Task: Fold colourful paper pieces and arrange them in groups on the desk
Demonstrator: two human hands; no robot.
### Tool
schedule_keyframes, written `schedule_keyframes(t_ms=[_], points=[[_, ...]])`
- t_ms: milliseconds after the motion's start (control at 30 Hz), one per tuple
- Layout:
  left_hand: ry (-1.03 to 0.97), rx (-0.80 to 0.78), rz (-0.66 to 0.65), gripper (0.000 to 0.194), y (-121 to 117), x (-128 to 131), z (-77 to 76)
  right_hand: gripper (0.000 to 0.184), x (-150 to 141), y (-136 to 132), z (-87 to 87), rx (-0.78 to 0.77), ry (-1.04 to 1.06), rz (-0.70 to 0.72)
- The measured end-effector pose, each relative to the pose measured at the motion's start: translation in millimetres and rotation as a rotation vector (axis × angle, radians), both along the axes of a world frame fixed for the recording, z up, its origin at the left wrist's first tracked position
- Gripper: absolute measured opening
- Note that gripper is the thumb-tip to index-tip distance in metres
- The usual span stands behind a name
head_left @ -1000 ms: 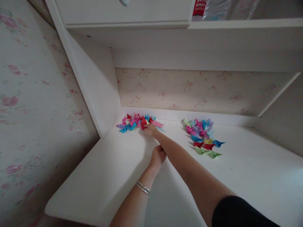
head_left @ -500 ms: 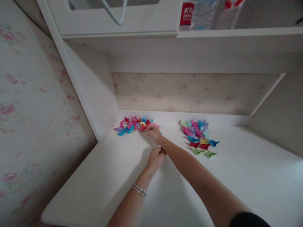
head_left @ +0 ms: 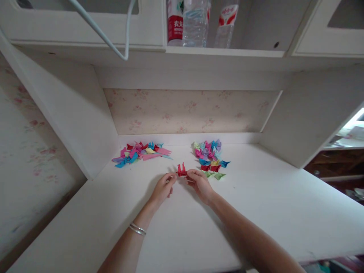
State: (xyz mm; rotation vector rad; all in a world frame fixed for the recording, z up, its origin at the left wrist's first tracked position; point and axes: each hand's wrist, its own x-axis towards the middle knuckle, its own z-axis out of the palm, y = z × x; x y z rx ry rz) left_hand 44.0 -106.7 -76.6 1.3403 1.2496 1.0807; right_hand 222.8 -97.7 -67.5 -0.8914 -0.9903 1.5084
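A small red folded paper crane [head_left: 182,170] is between my two hands, with two thin points sticking up. My right hand [head_left: 201,185] pinches its right end between thumb and fingers. At its left end, the fingertips of my left hand [head_left: 163,186] are closed on the edge of the paper. Beyond my left hand lies a loose pile of coloured folded paper [head_left: 133,154], pink, blue, purple and red. Just past my right hand, more folded paper pieces [head_left: 209,149] are grouped, with blue, yellow, red and light green ones in rows at the near side.
The white desk [head_left: 176,235] runs back to a wallpapered panel [head_left: 182,113]. Overhead, a shelf holds plastic bottles [head_left: 195,24], and a pale cable [head_left: 108,40] hangs down in front of the cabinet. Side panels [head_left: 68,113] close in the desk.
My right hand has come back from the left pile with the red paper crane. My left hand has met it there. The view has turned to the right.
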Motion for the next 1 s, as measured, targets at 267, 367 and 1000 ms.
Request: schedule_keyframes(t_ms=[267,367,1000], points=[[0.105,0.028,0.0,0.051,-5.8,1.3,3.2,0.034,-5.2,-15.7,-10.4,0.049,-0.012,-0.038],[0.099,0.029,-0.014,0.052,-6.5,0.8,2.6,0.039,-7.4,-16.3,-12.9,0.082,-0.003,-0.043],[-0.015,0.047,0.064,0.047,-8.6,5.9,2.4,0.069,3.4,-15.8,-21.5,0.087,0.074,-0.105]])
